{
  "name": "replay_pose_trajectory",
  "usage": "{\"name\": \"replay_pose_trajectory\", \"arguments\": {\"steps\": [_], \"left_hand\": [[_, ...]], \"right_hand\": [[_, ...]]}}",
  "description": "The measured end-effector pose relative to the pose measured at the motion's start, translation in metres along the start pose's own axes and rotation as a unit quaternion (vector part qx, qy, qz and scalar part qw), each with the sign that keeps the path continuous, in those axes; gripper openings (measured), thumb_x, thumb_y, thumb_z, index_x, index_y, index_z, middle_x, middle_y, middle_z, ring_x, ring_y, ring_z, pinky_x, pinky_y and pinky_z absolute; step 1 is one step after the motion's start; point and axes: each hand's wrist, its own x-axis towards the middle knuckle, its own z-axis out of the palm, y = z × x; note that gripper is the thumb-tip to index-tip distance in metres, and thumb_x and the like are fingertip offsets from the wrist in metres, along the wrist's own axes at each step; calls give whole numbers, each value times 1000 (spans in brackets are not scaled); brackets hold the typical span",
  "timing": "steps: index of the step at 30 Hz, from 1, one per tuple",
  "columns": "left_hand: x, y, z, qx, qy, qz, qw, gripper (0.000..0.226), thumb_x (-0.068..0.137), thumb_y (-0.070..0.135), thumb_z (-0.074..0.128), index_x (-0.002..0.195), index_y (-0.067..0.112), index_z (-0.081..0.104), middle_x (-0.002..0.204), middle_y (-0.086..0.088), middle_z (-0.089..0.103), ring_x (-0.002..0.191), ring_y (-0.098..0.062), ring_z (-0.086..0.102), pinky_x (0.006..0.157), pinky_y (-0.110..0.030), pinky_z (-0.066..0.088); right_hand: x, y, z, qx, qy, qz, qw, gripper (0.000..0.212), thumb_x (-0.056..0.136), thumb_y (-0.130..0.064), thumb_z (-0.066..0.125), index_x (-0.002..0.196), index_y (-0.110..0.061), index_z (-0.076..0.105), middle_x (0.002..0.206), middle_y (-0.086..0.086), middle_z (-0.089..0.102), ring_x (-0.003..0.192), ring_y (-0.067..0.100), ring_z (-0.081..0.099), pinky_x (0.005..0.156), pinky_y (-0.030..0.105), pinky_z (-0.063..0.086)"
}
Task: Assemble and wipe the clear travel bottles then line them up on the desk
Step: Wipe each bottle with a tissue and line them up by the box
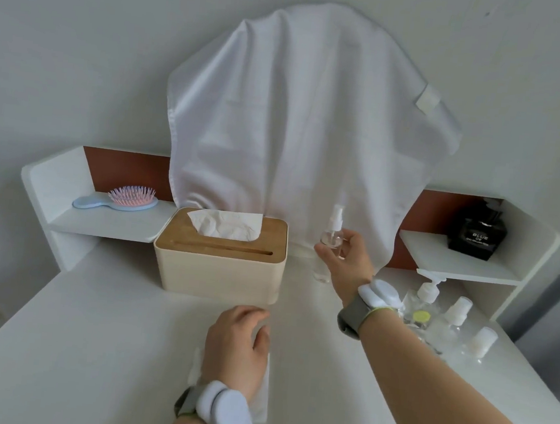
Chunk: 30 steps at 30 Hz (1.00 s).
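Now our right hand grips a clear plastic spray bottle with a white cap upright above the white desk, near the beige wood-lidded tissue box; our left hand rests relaxed on a white tissue.

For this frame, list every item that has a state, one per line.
spray bottle: capped, upright, held off the desk
right hand: grips the spray bottle
left hand: rests on a tissue
tissue box: lid on, a tissue sticking out
pump bottle: assembled, standing
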Motion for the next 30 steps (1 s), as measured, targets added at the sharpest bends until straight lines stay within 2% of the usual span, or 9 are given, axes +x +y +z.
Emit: {"name": "replay_pose_trajectory", "arguments": {"steps": [2,5,7,11,16,20,25,30], "left_hand": [[0,0,1,4,2,3,1000,25,72,2,75,93,15,75,95,1,71,91,-24,66,83,-32,52],[-1,0,1,4,-2,-6,1000,25,74,3,72,95,15,75,97,0,71,94,-24,65,84,-35,52],[0,0,1,4,-7,-12,1000,25,76,4,71,97,16,75,98,1,70,95,-23,65,85,-35,52],[-1,1,1,7,-9,-23,1000,24,76,5,69,96,17,74,99,2,69,96,-22,64,86,-32,49],[-2,1,1,12,-11,-29,999,24,77,6,67,97,18,74,99,3,69,98,-21,63,87,-30,47],[-3,2,0,11,-13,-32,999,24,79,6,65,98,18,74,100,4,69,99,-20,62,88,-29,44],[-2,3,-1,11,-17,-28,999,24,79,4,65,99,16,74,102,3,69,100,-20,61,89,-28,43],[-3,4,-2,5,-7,-13,1000,24,78,1,67,96,15,75,102,2,69,100,-21,62,89,-31,46]], "right_hand": [[8,4,2,-17,-4,-1,1000,36,82,-27,74,109,-30,51,106,-6,67,94,6,63,62,11,44],[19,10,7,-38,-2,-7,999,38,79,-25,78,102,-35,50,102,-11,64,93,9,62,69,17,45],[23,13,11,-51,-8,-10,999,38,77,-26,80,100,-37,52,99,-17,62,91,4,60,65,13,42],[30,20,19,-62,-14,-18,998,36,76,-25,80,92,-44,53,97,-17,63,88,-1,60,60,8,41],[37,26,28,-75,-31,-17,997,38,76,-25,78,105,-36,55,104,-8,64,93,8,61,73,20,44],[39,30,34,-86,-30,-16,996,40,76,-27,78,108,-32,54,103,-8,65,92,10,61,75,23,45],[39,35,38,-107,-30,-11,994,42,74,-33,76,109,-35,53,104,-10,63,93,8,60,74,23,43],[39,36,38,-113,-30,-23,993,41,74,-35,75,107,-37,50,102,-14,61,93,0,57,70,15,38]]}}
